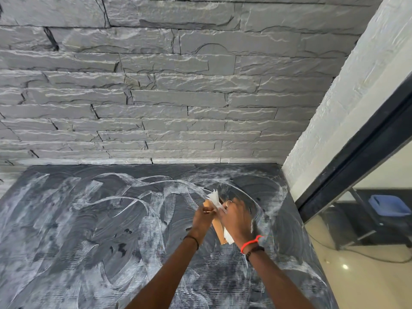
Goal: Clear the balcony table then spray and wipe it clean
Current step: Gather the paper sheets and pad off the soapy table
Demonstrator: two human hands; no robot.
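Slate wall (156, 85); perhaps blue bin (389, 205).

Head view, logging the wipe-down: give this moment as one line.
left hand, right hand: grip white paper sheets, tan cardboard piece | dark textured table: white smears

A single wide-angle view comes from the person's head and looks forward and down. It sits close above the dark table (66, 241), whose top fills the near and left part of the picture and runs out past the near edge. The camera faces the grey stone wall (156, 85) on the far side, with a glass door (367, 253) slanting along the right.
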